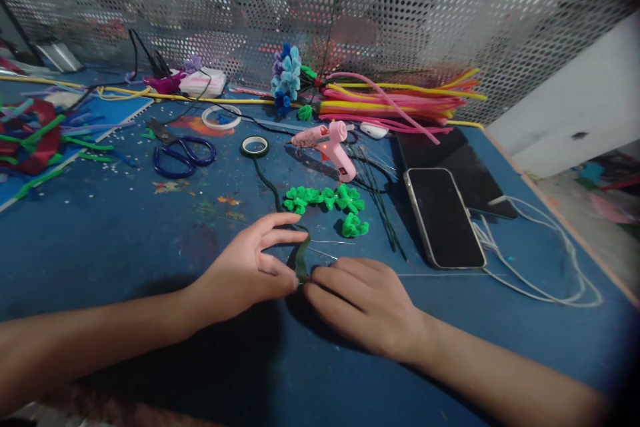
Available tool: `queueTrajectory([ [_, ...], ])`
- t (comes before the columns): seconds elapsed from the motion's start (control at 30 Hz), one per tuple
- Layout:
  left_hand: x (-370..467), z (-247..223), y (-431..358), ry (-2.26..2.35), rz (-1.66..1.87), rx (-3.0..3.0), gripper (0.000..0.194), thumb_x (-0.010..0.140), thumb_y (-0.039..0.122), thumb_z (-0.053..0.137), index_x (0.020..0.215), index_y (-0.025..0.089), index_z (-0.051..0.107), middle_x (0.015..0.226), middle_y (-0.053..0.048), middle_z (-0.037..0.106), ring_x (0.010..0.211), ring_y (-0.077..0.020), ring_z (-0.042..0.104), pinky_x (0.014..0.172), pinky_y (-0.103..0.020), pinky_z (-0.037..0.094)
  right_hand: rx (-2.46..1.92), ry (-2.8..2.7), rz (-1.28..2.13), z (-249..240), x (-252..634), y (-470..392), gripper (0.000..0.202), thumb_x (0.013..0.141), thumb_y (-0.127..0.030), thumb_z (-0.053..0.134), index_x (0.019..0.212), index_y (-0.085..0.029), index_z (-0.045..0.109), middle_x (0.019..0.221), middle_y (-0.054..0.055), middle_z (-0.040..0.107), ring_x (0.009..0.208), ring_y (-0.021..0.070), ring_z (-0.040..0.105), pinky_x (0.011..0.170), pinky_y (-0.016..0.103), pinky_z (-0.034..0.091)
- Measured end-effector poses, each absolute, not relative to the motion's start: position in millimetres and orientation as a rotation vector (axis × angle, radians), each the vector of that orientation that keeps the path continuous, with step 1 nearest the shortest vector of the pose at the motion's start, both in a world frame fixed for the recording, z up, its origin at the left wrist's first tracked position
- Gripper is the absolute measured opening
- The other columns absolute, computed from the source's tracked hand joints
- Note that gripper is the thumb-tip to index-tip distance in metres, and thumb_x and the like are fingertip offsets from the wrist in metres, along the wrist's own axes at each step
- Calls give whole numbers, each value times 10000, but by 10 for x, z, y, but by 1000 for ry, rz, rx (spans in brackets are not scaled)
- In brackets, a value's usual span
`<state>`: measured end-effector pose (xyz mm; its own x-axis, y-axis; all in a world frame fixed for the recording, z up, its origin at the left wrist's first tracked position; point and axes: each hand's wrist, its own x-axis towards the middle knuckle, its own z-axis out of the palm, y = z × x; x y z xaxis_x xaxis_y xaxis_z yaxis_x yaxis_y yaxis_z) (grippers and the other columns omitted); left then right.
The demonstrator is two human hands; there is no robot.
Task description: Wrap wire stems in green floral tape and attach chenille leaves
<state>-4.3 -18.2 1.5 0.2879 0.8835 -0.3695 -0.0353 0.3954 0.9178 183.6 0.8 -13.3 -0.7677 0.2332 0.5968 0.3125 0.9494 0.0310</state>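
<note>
My left hand (245,267) has its thumb and a finger closed at the lower end of a strip of dark green floral tape (301,260); its upper fingers are stretched out over the strip. Close against it, my right hand (363,300) pinches with its fingertips where the tape meets a thin wire (440,275), which runs out to the right behind the hand. The fingers hide most of the joint. From the strip the tape leads back to its roll (255,146). Two short silver wires (333,241) lie just beyond the fingertips. Green fuzzy flowers (325,199) rest behind them.
A pink glue gun (327,143) lies behind the flowers. Green-wrapped stems (377,207), a phone (445,217) and a white cable (560,260) are at right. Blue-handled scissors (183,155) lie left. Pipe cleaners (390,103) are piled against the perforated metal panel (400,13).
</note>
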Motion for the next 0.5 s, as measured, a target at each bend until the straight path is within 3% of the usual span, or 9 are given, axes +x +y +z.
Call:
queueTrajectory([
  [0.23,-8,-24,-207,1087,814,965,574,637,83,649,1142,221,414,1198,-96,503,608,-46,583,565,-186,444,-458,-2436,-18,-182,1820,5,180,826,-125,461,705,-140,593,634,24,600,557,113,473,478,241,357],
  [0.33,-6,1,-177,1126,880,944,465,651,119,641,1061,201,436,1126,-65,511,735,-94,603,651,-226,485,-457,-2416,-20,-188,1817,14,167,824,-125,469,704,-142,584,645,25,604,554,109,472,480,236,359],
  [0.4,-38,41,-139,1192,884,993,338,676,167,635,964,188,459,988,-33,546,750,-111,602,643,-229,496,-454,-2425,-12,-186,1825,16,153,823,-123,476,716,-140,584,656,29,609,557,111,475,490,236,366],
  [0.5,-111,111,-82,1244,693,1061,171,748,297,577,747,157,478,665,20,538,525,-80,550,469,-180,452,-447,-2415,-16,-177,1844,15,125,816,-118,494,730,-134,583,663,36,612,564,114,481,509,238,379],
])
